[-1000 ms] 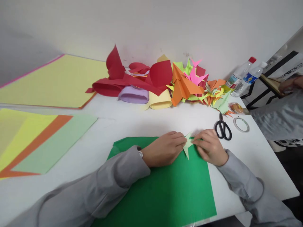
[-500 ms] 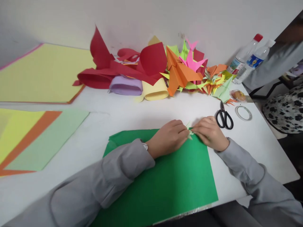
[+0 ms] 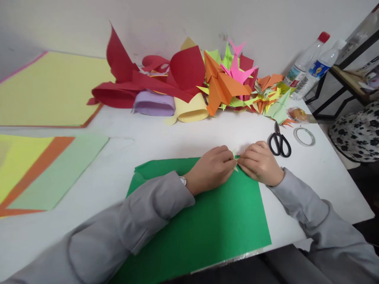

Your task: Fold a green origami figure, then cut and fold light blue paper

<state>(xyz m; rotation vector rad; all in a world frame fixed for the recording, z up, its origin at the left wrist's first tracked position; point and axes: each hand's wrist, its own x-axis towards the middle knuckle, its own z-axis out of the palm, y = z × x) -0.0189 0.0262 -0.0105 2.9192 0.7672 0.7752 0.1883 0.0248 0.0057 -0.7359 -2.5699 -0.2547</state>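
Both hands closed, fingertips pinched on one small pale-green paper piece [image 3: 236, 169]. Left hand [image 3: 211, 169] has it from the left, right hand [image 3: 260, 162] from the right, fingertips nearly meeting. Piece mostly hidden by the fingers; one tip shows above, one below, so can't read the fold. It sits over the far edge of a green sheet [image 3: 213, 228], lying on the white surface [image 3: 322, 169]. Left forearm crosses the sheet.

Just beyond right hand: black scissors [image 3: 277, 133], blades pointing away. Tape ring [image 3: 304, 144] beside them, flat. Small wrapped item [image 3: 298, 114] behind the ring.

Far side, along the wall: heap of folded paper, incl. orange plane [image 3: 222, 86], pink figure [image 3: 238, 73], purple tube [image 3: 154, 103], yellow tube [image 3: 192, 114], red shapes [image 3: 124, 92]. Two clear bottles [image 3: 306, 59] at its right end, red cap and white cap. Left: fanned sheets [image 3: 68, 173], large pale-yellow sheet [image 3: 59, 90] behind.
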